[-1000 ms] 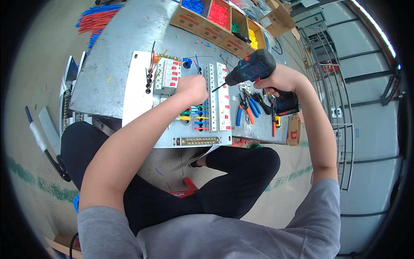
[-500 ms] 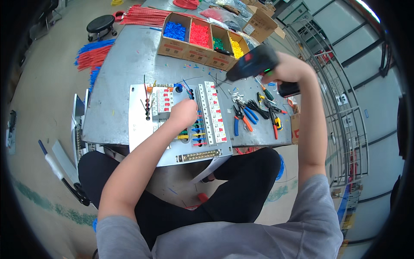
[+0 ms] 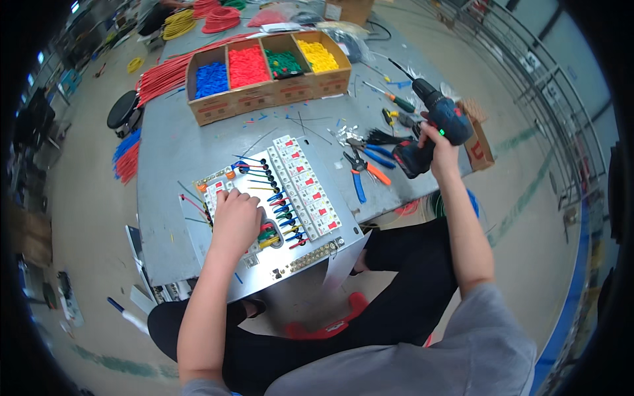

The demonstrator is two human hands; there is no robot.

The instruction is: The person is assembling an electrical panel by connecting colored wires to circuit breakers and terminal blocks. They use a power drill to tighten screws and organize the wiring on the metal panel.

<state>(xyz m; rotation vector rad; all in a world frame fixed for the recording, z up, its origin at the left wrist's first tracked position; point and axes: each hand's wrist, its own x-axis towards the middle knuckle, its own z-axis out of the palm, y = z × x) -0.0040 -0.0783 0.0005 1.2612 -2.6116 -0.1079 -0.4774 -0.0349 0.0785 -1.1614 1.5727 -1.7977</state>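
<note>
In my right hand point(image 3: 441, 150) is a cordless drill point(image 3: 452, 124), its fingers wrapped round the handle. The drill is raised over the right side of the bench, its long bit pointing up and to the far left. My left hand point(image 3: 238, 212) lies over the small breaker block point(image 3: 216, 191) on the white mounting panel point(image 3: 264, 280), fingers slightly apart, covering part of it. Right of that hand, short coloured wires point(image 3: 284, 210) come out of holes beside a long row of circuit breakers point(image 3: 307, 185). A brass terminal bar point(image 3: 316, 256) sits along the panel's near edge.
Beyond the panel stands a divided cardboard box point(image 3: 257, 92) of blue, red, green and yellow sleeves. Pliers point(image 3: 362, 173), a screwdriver point(image 3: 399, 102) and clippings lie right of the panel. Bundled red wires point(image 3: 162, 79) and a black stool point(image 3: 124, 111) are at the left.
The drill has moved right, away from the breaker row, and its bit has swung from pointing down-left to up. My left hand has shifted left from the wires onto the small breaker block.
</note>
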